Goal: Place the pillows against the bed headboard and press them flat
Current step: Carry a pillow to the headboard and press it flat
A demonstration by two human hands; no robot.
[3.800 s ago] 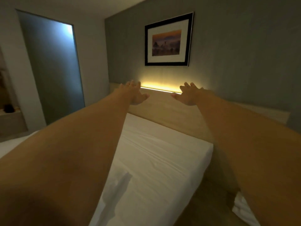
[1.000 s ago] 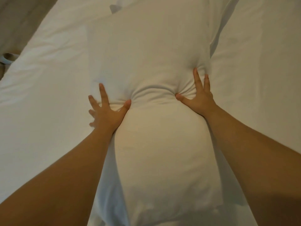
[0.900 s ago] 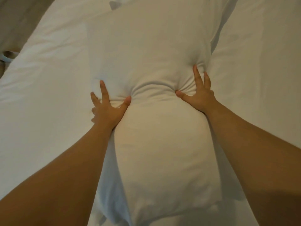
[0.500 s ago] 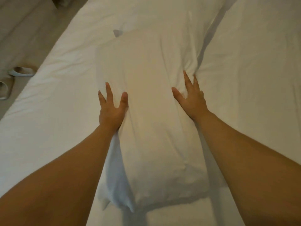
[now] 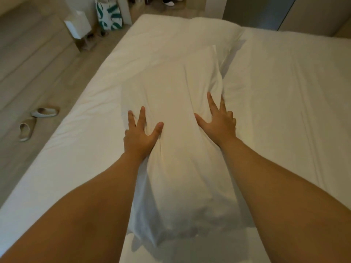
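The bed [image 5: 284, 114] carries the pillow [image 5: 178, 88] lengthwise along its middle; no headboard shows. Left hand [image 5: 141, 138] and right hand [image 5: 218, 126] press its flanks, fingers splayed, seemingly gripping nothing. Lifted so loosely, the soft pillow could sag and slip.

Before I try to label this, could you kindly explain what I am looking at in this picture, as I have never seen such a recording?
There is no machine here: a person wears a wide-angle camera on the head, which looks forward and down at their own arms. The left hand and right hand press, fingers spread, on the two long sides of a white pillow lying on a white bed. Nothing is gripped. Two slippers lie on the floor beside it.
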